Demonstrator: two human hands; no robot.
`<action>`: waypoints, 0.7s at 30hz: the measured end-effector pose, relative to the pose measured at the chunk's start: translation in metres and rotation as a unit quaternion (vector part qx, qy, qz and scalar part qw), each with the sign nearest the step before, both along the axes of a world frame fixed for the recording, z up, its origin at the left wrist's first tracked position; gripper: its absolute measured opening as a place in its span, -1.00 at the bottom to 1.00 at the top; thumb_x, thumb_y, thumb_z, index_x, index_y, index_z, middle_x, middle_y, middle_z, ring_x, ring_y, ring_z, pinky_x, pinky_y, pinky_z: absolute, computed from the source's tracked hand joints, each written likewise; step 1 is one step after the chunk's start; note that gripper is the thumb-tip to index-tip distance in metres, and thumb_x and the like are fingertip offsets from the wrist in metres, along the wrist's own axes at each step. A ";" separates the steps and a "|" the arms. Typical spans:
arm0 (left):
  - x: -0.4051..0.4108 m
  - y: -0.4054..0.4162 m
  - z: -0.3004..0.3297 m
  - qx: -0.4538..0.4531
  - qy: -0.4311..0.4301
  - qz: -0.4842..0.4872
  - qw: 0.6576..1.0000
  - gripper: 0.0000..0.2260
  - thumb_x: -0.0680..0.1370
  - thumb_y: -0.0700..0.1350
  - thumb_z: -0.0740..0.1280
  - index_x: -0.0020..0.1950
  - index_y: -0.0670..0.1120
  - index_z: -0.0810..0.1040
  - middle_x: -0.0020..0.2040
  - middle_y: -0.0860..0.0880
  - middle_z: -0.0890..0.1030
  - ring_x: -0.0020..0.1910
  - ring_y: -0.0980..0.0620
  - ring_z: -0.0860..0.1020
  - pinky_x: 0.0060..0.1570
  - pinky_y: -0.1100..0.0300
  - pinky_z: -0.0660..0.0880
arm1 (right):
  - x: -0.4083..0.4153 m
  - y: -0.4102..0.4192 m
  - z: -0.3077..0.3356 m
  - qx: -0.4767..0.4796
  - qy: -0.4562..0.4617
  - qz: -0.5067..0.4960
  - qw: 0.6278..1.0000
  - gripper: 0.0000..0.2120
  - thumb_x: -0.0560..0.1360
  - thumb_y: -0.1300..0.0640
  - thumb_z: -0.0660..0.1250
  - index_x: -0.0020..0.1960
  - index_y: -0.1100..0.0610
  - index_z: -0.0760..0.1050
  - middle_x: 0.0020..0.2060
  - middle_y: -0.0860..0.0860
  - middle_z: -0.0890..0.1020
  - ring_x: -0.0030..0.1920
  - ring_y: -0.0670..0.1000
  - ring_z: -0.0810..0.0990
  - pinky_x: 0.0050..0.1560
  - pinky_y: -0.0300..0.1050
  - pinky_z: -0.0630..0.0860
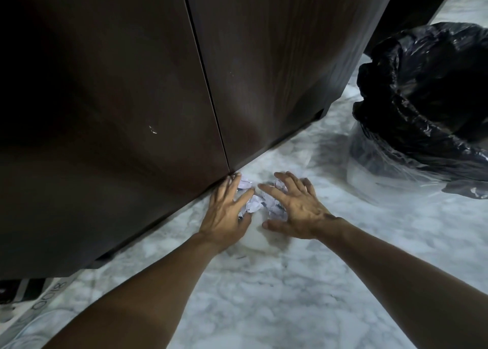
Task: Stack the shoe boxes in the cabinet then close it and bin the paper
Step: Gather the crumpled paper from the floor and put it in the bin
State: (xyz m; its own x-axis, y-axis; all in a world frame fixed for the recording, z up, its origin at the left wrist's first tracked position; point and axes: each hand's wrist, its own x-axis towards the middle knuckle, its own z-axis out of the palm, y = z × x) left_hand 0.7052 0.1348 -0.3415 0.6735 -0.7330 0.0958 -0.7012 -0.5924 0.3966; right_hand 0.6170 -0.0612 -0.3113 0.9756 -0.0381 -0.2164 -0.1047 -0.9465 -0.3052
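The cabinet fills the view from 9 to 1 o'clock, dark brown, its two doors shut with only a thin seam between them. On the white marbled floor at its foot, near the middle of the view, lies a small heap of crumpled paper. The left hand rests at the paper's 9 o'clock, its fingers spread and loose, some lying on the scraps and the outer ones touching the cabinet's bottom edge. The right hand sits at the paper's 3 o'clock, fingers splayed and curved over the heap, thumb flat on the floor. Neither hand has closed on the paper. At 3 o'clock stands a bin lined with a black bag, well apart from the hands.
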 end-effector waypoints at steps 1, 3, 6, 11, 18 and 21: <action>0.001 0.001 -0.002 -0.003 -0.007 -0.003 1.000 -0.58 0.47 -0.09 0.31 0.35 -0.03 0.49 0.51 -0.15 0.26 0.43 -0.20 0.26 0.37 -0.11 0.28 | -0.001 -0.002 -0.001 -0.010 -0.013 0.006 1.000 -0.27 0.38 -0.40 0.20 0.48 -0.25 0.07 0.54 0.04 0.01 0.54 0.10 -0.11 0.48 0.19 -0.08; 0.001 0.003 -0.004 -0.003 -0.019 -0.003 1.000 -0.66 0.47 -0.10 0.29 0.25 -0.04 0.53 0.47 -0.12 0.32 0.36 -0.15 0.33 0.28 -0.06 0.35 | -0.006 -0.007 -0.005 -0.017 -0.046 0.012 0.999 -0.40 0.43 -0.35 0.16 0.42 -0.18 0.25 0.51 0.08 0.15 0.52 0.14 0.04 0.46 0.16 0.04; -0.005 0.006 -0.002 -0.004 -0.028 0.014 1.000 -0.67 0.45 -0.09 0.19 0.20 -0.03 0.53 0.40 -0.08 0.38 0.19 -0.12 0.41 0.10 -0.02 0.41 | -0.016 -0.012 -0.011 -0.016 -0.072 -0.012 0.997 -0.46 0.43 -0.33 0.14 0.30 -0.09 0.38 0.38 0.16 0.35 0.38 0.21 0.32 0.25 0.16 0.33; -0.013 0.006 -0.002 -0.023 -0.038 0.055 0.997 -0.70 0.52 -0.10 0.13 0.16 -0.05 0.56 0.18 -0.08 0.50 0.01 -0.14 0.50 -0.11 -0.03 0.49 | -0.032 -0.006 -0.018 -0.007 -0.113 -0.071 0.991 -0.67 0.50 -0.17 0.16 0.17 -0.05 0.41 0.22 0.19 0.43 0.11 0.26 0.46 -0.01 0.10 0.43; -0.022 0.012 0.010 -0.023 -0.048 0.058 0.997 -0.75 0.48 -0.12 0.10 -0.05 -0.11 0.56 0.02 -0.09 0.58 -0.11 -0.17 0.53 -0.21 -0.12 0.52 | -0.050 -0.007 -0.005 0.024 -0.134 -0.083 0.987 -0.77 0.53 -0.02 0.23 0.18 -0.09 0.37 0.18 0.11 0.40 0.04 0.16 0.41 0.01 0.05 0.39; -0.022 0.008 0.014 -0.012 -0.021 0.053 0.998 -0.80 0.41 -0.28 0.32 0.01 -0.11 0.56 0.25 -0.11 0.50 -0.01 -0.17 0.52 -0.15 -0.08 0.51 | -0.055 -0.011 0.004 0.014 -0.134 -0.086 0.987 -0.71 0.52 0.09 0.31 0.20 -0.10 0.36 0.20 0.12 0.39 0.06 0.16 0.40 0.01 0.06 0.40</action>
